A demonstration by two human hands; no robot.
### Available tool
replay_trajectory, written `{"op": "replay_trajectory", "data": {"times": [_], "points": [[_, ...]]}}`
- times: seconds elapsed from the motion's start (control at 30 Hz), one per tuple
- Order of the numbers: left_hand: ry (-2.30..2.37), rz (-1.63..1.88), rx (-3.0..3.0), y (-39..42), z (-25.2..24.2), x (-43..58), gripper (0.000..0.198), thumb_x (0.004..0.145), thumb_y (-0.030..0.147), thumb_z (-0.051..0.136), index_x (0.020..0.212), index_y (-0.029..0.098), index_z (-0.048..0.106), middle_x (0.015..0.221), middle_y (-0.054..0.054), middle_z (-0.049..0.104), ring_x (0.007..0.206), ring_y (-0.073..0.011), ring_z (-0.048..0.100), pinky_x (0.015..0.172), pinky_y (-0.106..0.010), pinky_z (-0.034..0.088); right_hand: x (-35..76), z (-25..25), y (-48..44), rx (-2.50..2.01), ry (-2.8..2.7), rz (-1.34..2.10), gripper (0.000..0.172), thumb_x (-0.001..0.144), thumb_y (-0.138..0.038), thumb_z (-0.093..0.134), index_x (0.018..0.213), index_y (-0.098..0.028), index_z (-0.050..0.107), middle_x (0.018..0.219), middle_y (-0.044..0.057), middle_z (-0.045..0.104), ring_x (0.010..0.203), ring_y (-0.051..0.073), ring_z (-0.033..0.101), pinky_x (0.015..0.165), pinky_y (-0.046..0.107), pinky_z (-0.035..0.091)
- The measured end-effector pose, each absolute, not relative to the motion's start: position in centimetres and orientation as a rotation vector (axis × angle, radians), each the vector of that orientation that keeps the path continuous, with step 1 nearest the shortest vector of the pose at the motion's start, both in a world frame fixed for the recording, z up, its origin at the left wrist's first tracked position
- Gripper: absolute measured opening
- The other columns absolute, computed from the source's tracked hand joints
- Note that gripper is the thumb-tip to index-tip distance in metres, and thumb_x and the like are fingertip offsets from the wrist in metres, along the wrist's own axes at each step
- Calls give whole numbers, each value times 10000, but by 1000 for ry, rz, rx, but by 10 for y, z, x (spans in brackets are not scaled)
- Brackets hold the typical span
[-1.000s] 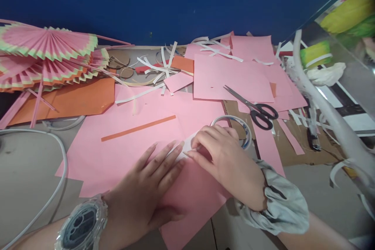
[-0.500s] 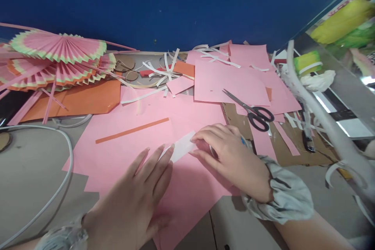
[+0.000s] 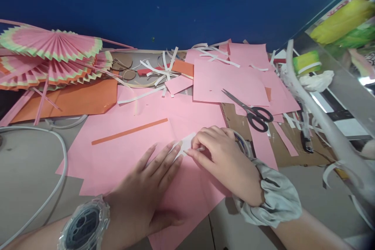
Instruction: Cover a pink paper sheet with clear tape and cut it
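My left hand lies flat with fingers stretched out on a large pink paper sheet, its fingertips touching a small white strip. My right hand pinches the other end of that white strip with fingers curled. A tape roll sits just behind my right hand, partly hidden by it. A narrow orange paper strip lies on the pink sheet to the left. A clear watch is on my left wrist, a grey scrunchie on my right.
Black-handled scissors lie on pink sheets at the right. Folded pink paper fans and orange paper are at the left. White paper scraps litter the back. A white cable curves at left; a white pipe at right.
My left hand pulled back slightly, then returned with fingertips at the white strip. My right hand stayed on the strip's other end, now pinching it. The view shifted a little.
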State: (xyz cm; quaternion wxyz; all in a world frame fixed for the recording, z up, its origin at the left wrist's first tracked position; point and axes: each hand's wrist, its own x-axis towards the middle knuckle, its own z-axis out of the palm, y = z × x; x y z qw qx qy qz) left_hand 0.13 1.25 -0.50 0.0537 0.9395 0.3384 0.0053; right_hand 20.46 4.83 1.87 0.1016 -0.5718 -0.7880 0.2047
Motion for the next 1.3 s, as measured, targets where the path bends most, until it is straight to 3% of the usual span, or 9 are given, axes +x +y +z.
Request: {"op": "replay_trajectory", "data": {"times": [0.2, 0.37, 0.5, 0.63, 0.77, 0.97, 1.1, 1.23, 1.3], "points": [[919, 31, 2889, 17, -7, -3, 846, 821, 693, 273, 1392, 69, 313, 1486, -147, 226, 1382, -280, 129, 1099, -440, 39, 203, 20, 48, -1714, -2349, 595, 151, 834, -220, 557, 702, -205, 486, 748, -30, 550, 785, 157, 474, 760, 335, 273], [876, 88, 2933, 18, -6, -5, 819, 812, 689, 314, 1365, 89, 379, 1454, -151, 311, 1359, -306, 198, 1088, -446, 75, 201, 19, 47, -1719, -2380, 555, 139, 851, -237, 542, 724, -207, 493, 799, -10, 582, 836, 180, 488, 790, 359, 278], [918, 174, 3003, 18, -7, -5, 789, 806, 686, 319, 1317, 101, 457, 1404, -118, 417, 1360, -268, 184, 1092, -413, 74, 200, 20, 47, -1736, -2364, 567, 137, 845, -222, 556, 727, -208, 489, 792, -15, 581, 838, 184, 491, 793, 363, 278], [993, 196, 3002, 15, -16, -1, 766, 794, 677, 318, 1321, 139, 454, 1428, -70, 391, 1373, -240, 132, 1095, -424, 63, 200, 19, 47, -1731, -2349, 563, 140, 841, -208, 561, 723, -206, 487, 770, -22, 570, 824, 181, 489, 779, 360, 280], [1059, 375, 2997, 11, -29, 1, 840, 732, 736, 331, 1285, 127, 499, 1425, -89, 393, 1376, -258, 132, 1101, -437, 75, 200, 17, 45, -1721, -2368, 482, 124, 842, -225, 559, 734, -210, 500, 780, -20, 573, 826, 180, 490, 775, 362, 283], [1048, 191, 2984, 12, -17, -4, 864, 742, 746, 322, 1333, 125, 439, 1444, -88, 359, 1378, -246, 127, 1098, -424, 66, 202, 19, 45, -1733, -2367, 343, 73, 835, -300, 557, 843, -231, 535, 865, 10, 600, 884, 214, 512, 835, 402, 296], [1079, 115, 3049, 6, 9, -13, 784, 787, 695, 354, 1306, 120, 479, 1424, -82, 393, 1370, -233, 150, 1094, -376, 100, 214, 21, 50, -1662, -2286, 341, 205, 841, -330, 549, 1021, -237, 519, 1028, 56, 592, 971, 235, 514, 850, 404, 341], [1132, 159, 3051, 5, 14, -13, 747, 799, 691, 348, 1224, 117, 566, 1379, -124, 452, 1360, -268, 189, 1101, -395, 88, 218, 23, 50, -1584, -2344, 454, 106, 868, -323, 517, 931, -242, 546, 995, 33, 606, 982, 205, 520, 858, 387, 337], [1041, 128, 3036, 9, 7, -9, 804, 799, 704, 318, 1286, 90, 496, 1413, -146, 395, 1345, -299, 228, 1097, -421, 87, 215, 23, 48, -1586, -2381, 477, 88, 860, -316, 536, 888, -233, 540, 955, 19, 612, 961, 195, 519, 852, 380, 321]]}}
